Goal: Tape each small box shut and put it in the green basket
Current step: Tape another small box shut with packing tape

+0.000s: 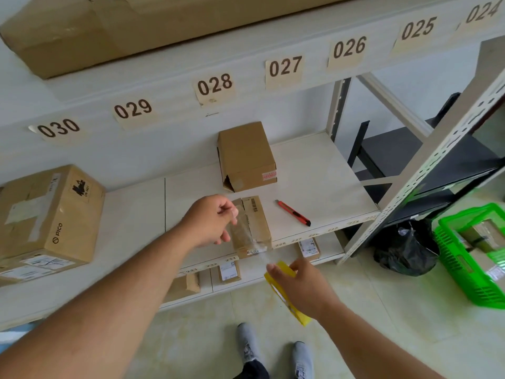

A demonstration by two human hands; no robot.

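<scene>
Clear tape [246,231] is being stretched over the small box [251,225] just left of the red utility knife [293,213]: end pinched by left hand [211,221], yellow dispenser [287,291] gripped by right hand [303,287]. Cardboard's probably light and stiff, best grabbed by its sides.

A parcel storeroom or small warehouse: white metal shelving [306,170] with numbered slot labels [214,84] toward 12 o'clock, labelled cardboard parcels [49,214] at 9 o'clock, tiled floor [382,310] at 5 o'clock.
</scene>
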